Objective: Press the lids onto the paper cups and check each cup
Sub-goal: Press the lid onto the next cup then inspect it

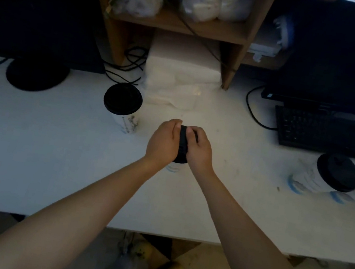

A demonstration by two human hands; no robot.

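Lid [182,145]: black, round, atop the middle cup [172,168], centre of the white table [51,161].
Middle cup: white, blue marking, mostly hidden; contents unseen.
Left hand [163,142]: fingers curled round the lid's left edge.
Right hand [200,149]: fingers curled round its right edge.
Left cup [127,123]: black-lidded.
Right cups [313,179]: two, black-lidded.
Shelf [211,29]: bulging plastic bags [199,3].

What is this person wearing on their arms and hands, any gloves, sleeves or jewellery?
Nothing that shows. The left forearm and right forearm are bare to the frame's edge, no sleeve in view. The left hand and right hand wear no gloves, and no watch, bracelet or ring can be seen, though the light is dim.
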